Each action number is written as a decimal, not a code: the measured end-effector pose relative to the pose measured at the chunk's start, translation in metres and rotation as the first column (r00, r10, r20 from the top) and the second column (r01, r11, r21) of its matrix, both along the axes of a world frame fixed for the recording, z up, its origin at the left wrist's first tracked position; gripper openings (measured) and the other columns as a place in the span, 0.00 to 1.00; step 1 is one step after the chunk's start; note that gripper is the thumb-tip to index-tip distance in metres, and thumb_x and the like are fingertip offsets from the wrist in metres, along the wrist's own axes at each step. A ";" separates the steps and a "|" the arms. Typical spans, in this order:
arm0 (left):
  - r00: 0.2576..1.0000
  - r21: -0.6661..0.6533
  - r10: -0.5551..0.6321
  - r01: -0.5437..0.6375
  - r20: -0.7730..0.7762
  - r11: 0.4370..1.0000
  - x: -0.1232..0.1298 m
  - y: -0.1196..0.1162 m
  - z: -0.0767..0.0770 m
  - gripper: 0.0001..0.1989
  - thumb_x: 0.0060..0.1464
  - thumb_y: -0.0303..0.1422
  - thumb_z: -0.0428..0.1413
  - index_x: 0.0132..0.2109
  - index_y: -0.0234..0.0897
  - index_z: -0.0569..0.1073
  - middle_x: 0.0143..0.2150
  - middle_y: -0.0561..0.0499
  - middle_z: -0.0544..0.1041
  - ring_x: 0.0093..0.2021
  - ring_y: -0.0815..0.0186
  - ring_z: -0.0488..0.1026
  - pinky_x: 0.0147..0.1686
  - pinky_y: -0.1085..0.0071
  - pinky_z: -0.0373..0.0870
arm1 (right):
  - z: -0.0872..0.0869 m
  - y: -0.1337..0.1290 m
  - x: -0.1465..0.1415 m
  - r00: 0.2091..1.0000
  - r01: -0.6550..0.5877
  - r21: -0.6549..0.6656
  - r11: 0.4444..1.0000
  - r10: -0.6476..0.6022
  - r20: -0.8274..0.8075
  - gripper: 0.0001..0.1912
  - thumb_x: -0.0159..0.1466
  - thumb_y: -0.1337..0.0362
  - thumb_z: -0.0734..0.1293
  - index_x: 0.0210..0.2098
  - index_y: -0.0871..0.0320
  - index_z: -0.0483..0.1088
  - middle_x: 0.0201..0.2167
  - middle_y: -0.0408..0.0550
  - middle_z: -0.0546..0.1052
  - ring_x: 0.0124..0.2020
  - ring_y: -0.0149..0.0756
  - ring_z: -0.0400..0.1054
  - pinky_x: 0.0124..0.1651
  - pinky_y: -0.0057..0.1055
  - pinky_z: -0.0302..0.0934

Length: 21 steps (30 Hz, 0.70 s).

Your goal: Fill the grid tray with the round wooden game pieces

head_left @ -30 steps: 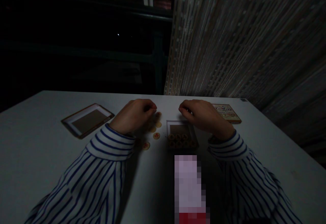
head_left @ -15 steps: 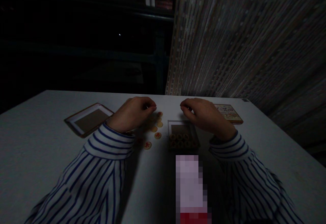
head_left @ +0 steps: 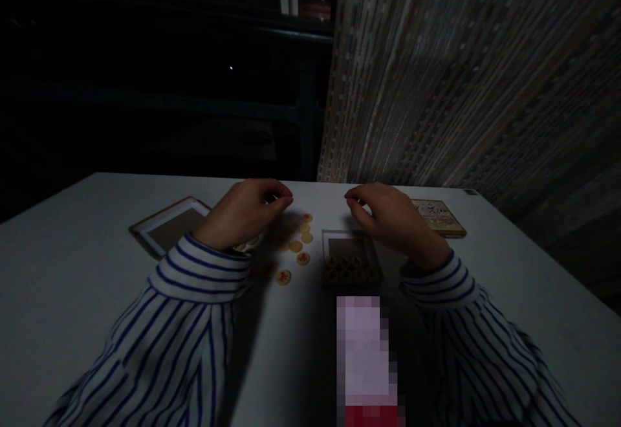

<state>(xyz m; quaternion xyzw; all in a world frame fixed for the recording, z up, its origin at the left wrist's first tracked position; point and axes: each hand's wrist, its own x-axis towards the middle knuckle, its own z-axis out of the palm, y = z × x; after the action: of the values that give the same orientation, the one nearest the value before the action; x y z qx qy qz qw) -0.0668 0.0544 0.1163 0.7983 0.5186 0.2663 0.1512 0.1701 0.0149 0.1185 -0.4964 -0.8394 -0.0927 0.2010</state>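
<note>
No wording is legible. Red characters mark some round pieces point(head_left: 284, 277) on the desk point(head_left: 72, 284); dark brush-style characters cross a flat box point(head_left: 440, 218) near the right edge, and a small dark-patterned label point(head_left: 469, 192) sits at the far right corner.

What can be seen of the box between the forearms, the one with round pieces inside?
The box is shallow, open-topped and rectangular, with a pale inner wall at its far side and a brownish floor. Round pieces fill its near part in two rows, while the floor beyond them is bare. It looks like card, but the dimness makes that uncertain. It lies flat on the white table. The right hand is close to its far right corner, with no clear contact visible.
</note>
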 end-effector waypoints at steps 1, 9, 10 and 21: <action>1.000 -0.001 0.004 -0.004 0.003 1.000 -0.001 0.000 0.001 0.16 0.47 0.42 0.50 0.37 0.37 0.74 0.33 0.50 0.77 0.33 0.64 0.73 0.33 0.73 0.67 | 0.000 0.000 0.000 1.000 -0.002 0.006 1.000 0.002 -0.005 0.14 0.63 0.65 0.54 0.41 0.61 0.68 0.37 0.50 0.74 0.40 0.36 0.65 0.42 0.31 0.54; 0.997 0.010 0.057 -0.058 0.055 0.998 -0.006 -0.006 0.013 0.16 0.47 0.44 0.52 0.35 0.38 0.75 0.31 0.52 0.77 0.32 0.65 0.72 0.32 0.74 0.67 | 0.000 -0.001 -0.004 1.000 -0.024 0.010 1.000 0.024 -0.008 0.13 0.64 0.64 0.55 0.39 0.61 0.69 0.37 0.50 0.74 0.41 0.36 0.64 0.43 0.31 0.53; 0.997 0.010 0.053 -0.054 0.063 0.998 -0.007 -0.007 0.014 0.16 0.47 0.44 0.52 0.35 0.38 0.75 0.32 0.52 0.77 0.33 0.65 0.72 0.33 0.73 0.67 | 0.001 -0.001 -0.004 1.000 -0.022 0.006 1.000 0.022 -0.005 0.14 0.64 0.64 0.55 0.39 0.61 0.69 0.37 0.50 0.74 0.40 0.36 0.64 0.43 0.31 0.53; 0.966 0.037 0.202 -0.210 0.160 0.977 -0.025 -0.024 0.034 0.17 0.46 0.44 0.53 0.38 0.37 0.74 0.35 0.50 0.77 0.35 0.64 0.72 0.33 0.72 0.69 | -0.003 -0.002 -0.012 0.998 -0.058 0.002 0.998 0.058 0.027 0.14 0.65 0.63 0.54 0.40 0.60 0.68 0.37 0.50 0.74 0.41 0.36 0.65 0.43 0.32 0.53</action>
<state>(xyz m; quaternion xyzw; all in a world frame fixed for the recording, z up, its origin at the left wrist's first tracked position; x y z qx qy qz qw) -0.0914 0.0307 0.1499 0.7206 0.5781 0.3557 0.1412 0.1586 0.0127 0.1154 -0.4701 -0.8560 -0.0947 0.1933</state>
